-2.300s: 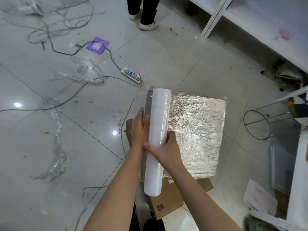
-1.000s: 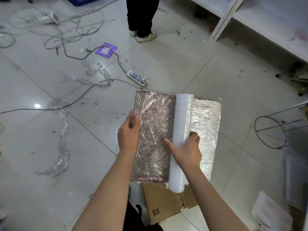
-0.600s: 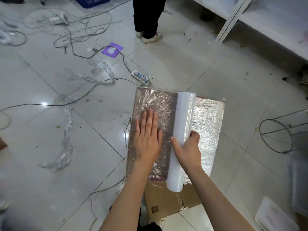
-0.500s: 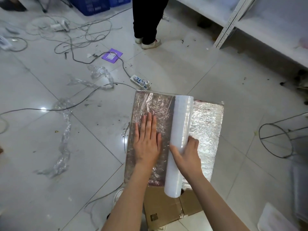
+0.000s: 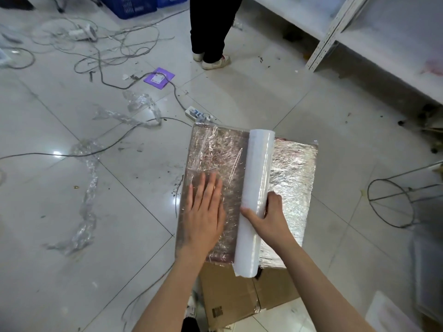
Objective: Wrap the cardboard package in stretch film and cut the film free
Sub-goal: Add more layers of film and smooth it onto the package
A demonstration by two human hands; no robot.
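Observation:
The package [image 5: 291,185] is a flat slab covered in shiny crinkled film, resting on a brown cardboard box [image 5: 230,298] on the floor. A white roll of stretch film [image 5: 255,188] lies lengthwise across the package's top, a bit right of its middle. My right hand [image 5: 269,218] grips the roll's lower half. My left hand [image 5: 206,212] lies flat, fingers spread, on the film-covered left part of the package. Film runs from the roll leftward under that palm.
Crumpled strips of used film [image 5: 88,200] and loose cables [image 5: 100,149] litter the tiles at left. A power strip [image 5: 197,113] lies just beyond the package. Another person's legs [image 5: 211,32] stand at the top. White shelving [image 5: 335,27] and a wire frame [image 5: 390,204] are at right.
My left hand went from gripping the package's left edge to lying flat on its top and sliding down a little. The roll moved from the left edge toward the middle.

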